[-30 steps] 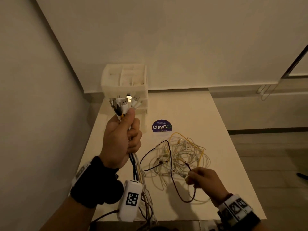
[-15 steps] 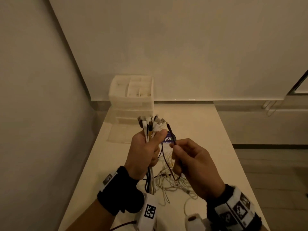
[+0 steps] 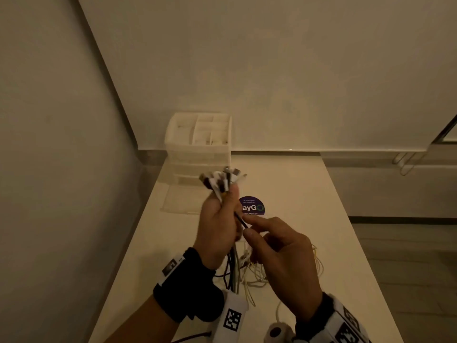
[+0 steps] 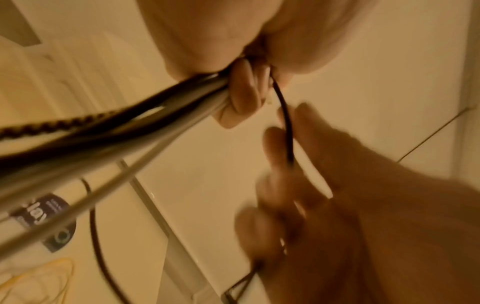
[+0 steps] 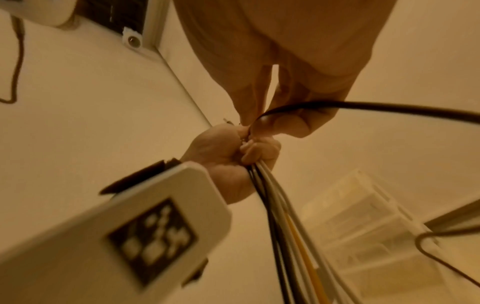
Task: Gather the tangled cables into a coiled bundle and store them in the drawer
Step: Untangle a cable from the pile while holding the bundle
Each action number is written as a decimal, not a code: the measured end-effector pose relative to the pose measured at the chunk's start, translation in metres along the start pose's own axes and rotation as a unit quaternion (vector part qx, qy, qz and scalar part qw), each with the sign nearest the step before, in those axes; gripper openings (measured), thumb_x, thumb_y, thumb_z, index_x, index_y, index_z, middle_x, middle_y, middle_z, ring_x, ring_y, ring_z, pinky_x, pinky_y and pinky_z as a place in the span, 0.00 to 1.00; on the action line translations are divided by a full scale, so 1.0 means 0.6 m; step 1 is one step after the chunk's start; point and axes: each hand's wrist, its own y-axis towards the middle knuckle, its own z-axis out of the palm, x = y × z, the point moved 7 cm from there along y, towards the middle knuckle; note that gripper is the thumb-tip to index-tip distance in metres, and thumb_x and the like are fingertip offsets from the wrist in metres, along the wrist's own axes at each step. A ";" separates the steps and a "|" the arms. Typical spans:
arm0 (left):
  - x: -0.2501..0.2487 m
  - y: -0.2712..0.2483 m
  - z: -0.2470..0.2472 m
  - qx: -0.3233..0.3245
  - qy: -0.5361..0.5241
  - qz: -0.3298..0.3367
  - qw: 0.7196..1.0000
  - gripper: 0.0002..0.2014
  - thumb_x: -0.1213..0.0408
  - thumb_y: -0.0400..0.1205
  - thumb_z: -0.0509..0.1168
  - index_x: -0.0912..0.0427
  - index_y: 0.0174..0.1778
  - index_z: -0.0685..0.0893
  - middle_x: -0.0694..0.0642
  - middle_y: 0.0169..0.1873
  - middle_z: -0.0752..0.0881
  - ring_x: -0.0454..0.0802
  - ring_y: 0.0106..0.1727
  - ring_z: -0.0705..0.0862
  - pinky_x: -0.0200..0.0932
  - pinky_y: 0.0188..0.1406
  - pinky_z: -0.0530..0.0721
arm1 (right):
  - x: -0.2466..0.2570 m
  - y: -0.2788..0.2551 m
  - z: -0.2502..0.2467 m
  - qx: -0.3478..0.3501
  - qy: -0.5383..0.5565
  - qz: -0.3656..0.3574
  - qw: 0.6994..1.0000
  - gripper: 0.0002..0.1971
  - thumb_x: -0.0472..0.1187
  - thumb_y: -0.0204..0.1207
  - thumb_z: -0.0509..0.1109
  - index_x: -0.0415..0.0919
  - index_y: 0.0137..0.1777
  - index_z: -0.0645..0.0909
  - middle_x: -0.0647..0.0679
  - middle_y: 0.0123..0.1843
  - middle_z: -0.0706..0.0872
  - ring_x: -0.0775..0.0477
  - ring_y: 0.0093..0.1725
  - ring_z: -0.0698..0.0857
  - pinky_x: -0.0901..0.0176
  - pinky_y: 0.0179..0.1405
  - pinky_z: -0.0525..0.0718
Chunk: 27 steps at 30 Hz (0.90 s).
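Note:
My left hand (image 3: 218,229) is raised over the table and grips a bunch of cables (image 3: 222,180) just below their plugs, which fan out above my fist. The gripped strands (image 5: 283,216) hang down, white, black and yellow. My right hand (image 3: 249,229) is right beside it and pinches a thin black cable (image 3: 241,220) between thumb and forefinger. That black cable (image 4: 285,123) runs up into the left fist. The loose tangle (image 3: 257,273) lies on the table below, partly hidden by my hands. A drawer (image 3: 183,200) is pulled out of the translucent drawer unit (image 3: 197,149).
The white table (image 3: 309,194) carries a round purple sticker (image 3: 253,206) behind my hands. The drawer unit stands at the far left corner against the walls. The table's right edge drops to a tiled floor (image 3: 408,256).
My right hand lifted from the tangle on the table with the black cable and came up against my left fist. The left hand lowered a little with its bunch.

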 end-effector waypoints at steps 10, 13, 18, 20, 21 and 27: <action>-0.081 0.061 -0.099 -0.053 -0.153 0.058 0.985 0.22 0.52 0.89 0.51 0.56 0.29 0.69 0.50 0.20 0.64 0.44 0.15 0.65 0.44 0.20 0.81 | -0.113 -0.016 0.000 0.141 -0.103 0.037 0.984 0.10 0.40 0.82 0.65 0.47 0.46 0.88 0.67 0.32 0.84 0.60 0.33 0.83 0.75 0.34 0.74; -0.096 0.066 -0.123 -0.055 -0.141 0.076 0.986 0.23 0.51 0.89 0.51 0.53 0.27 0.63 0.49 0.20 0.60 0.41 0.15 0.57 0.31 0.15 0.58 | -0.141 -0.002 0.000 0.153 -0.120 0.037 0.980 0.10 0.39 0.83 0.64 0.43 0.43 0.86 0.68 0.32 0.83 0.62 0.33 0.82 0.75 0.34 0.75; -0.100 0.054 -0.121 -0.015 -0.002 0.100 0.995 0.20 0.56 0.83 0.64 0.54 0.26 0.68 0.47 0.16 0.63 0.41 0.13 0.60 0.31 0.14 0.60 | -0.179 0.028 0.013 0.145 -0.141 0.046 0.978 0.15 0.45 0.82 0.66 0.42 0.34 0.80 0.58 0.28 0.81 0.60 0.29 0.79 0.71 0.32 0.73; -0.080 0.037 -0.088 0.028 0.174 0.106 0.979 0.16 0.63 0.79 0.72 0.51 0.26 0.78 0.44 0.15 0.73 0.38 0.16 0.68 0.33 0.17 0.69 | -0.166 0.044 0.013 0.131 -0.133 0.049 0.981 0.17 0.47 0.82 0.67 0.43 0.32 0.78 0.53 0.26 0.78 0.59 0.27 0.75 0.69 0.29 0.71; -0.062 0.027 -0.067 0.064 0.255 0.096 0.960 0.14 0.63 0.76 0.75 0.48 0.26 0.81 0.43 0.17 0.78 0.36 0.19 0.71 0.31 0.22 0.71 | -0.153 0.054 0.013 0.126 -0.126 0.048 0.983 0.18 0.47 0.81 0.67 0.42 0.31 0.77 0.52 0.25 0.76 0.59 0.25 0.72 0.67 0.28 0.70; 0.021 0.017 -0.020 0.131 0.287 0.057 0.947 0.08 0.59 0.75 0.76 0.38 0.40 0.87 0.41 0.27 0.85 0.39 0.32 0.83 0.40 0.36 0.81 | -0.068 0.093 0.010 0.135 -0.023 0.060 0.989 0.18 0.41 0.84 0.63 0.43 0.31 0.83 0.51 0.22 0.77 0.53 0.25 0.72 0.59 0.29 0.73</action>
